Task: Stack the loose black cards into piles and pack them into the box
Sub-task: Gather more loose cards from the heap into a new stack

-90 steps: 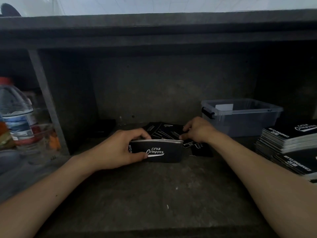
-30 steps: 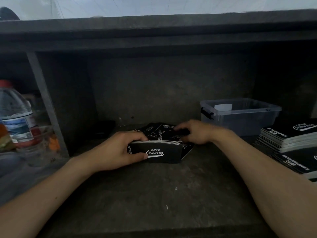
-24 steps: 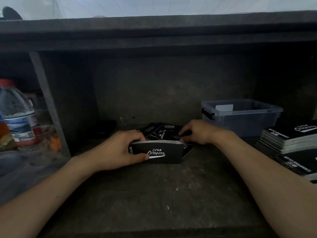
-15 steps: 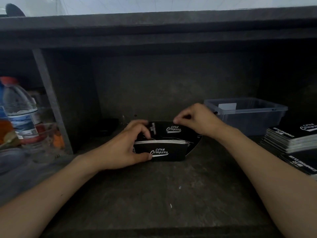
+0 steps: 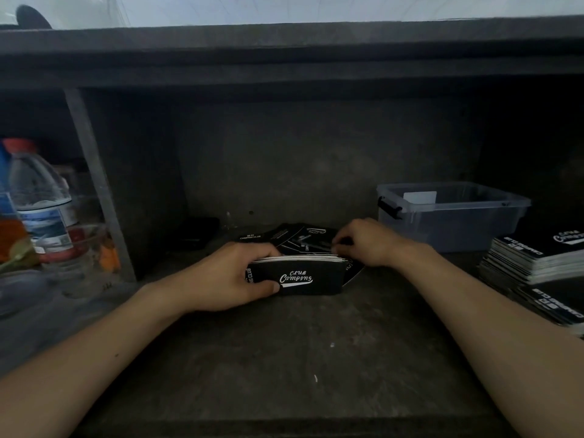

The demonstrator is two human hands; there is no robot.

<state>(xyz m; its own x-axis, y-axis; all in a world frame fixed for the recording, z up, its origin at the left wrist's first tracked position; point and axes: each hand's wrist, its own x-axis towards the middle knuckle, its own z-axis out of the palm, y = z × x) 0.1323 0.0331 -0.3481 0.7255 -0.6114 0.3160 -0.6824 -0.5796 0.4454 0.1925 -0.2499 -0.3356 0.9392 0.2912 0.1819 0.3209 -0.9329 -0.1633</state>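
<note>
The left hand [image 5: 234, 276] grips a pile of black rectangular cards [image 5: 303, 278] lettered "Club Camping" in white, standing on its long edge on the dark grey surface [image 5: 284, 358], with the fingers [image 5: 267, 250] curled over its top and the thumb pressed on its front face. The right hand [image 5: 369, 241] rests at the pile's far right corner over the loose black cards [image 5: 284, 236] spread just behind it, fingers curled, though blur hides whether they pinch one. A clear plastic box [image 5: 458, 230] with a black latch sits to the right, beside stacks of black cards [image 5: 537, 259].
</note>
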